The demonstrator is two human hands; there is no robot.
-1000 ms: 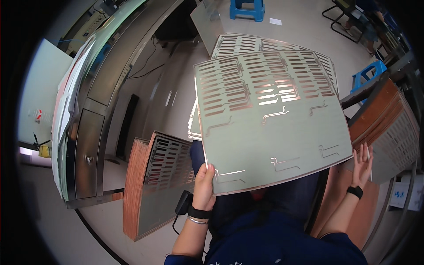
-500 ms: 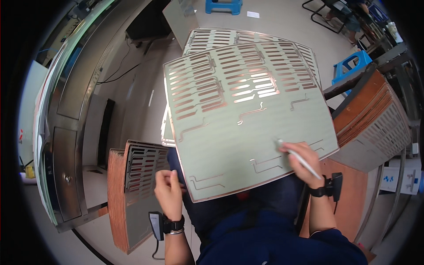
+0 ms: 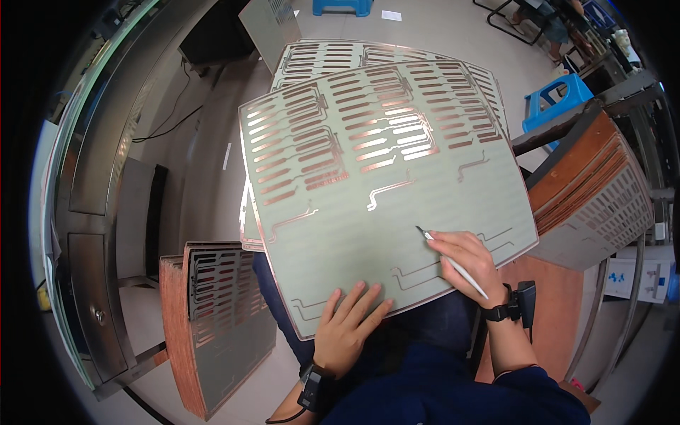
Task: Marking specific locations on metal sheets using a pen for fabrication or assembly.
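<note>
The board [image 3: 368, 244] lies over the person's legs on top of other boards [image 3: 301, 57], its near edge slanting up toward the right and its copper bars at the far end. Of the two hands, the left hand [image 3: 347, 336] rests flat near that edge, fingers spread. The right hand [image 3: 471, 258] pinches a slim white pen [image 3: 468, 278] between thumb and fingers; its long axis runs diagonally, the dark tip pointing forward and left. Whether the tip touches the board, I cannot tell.
</note>
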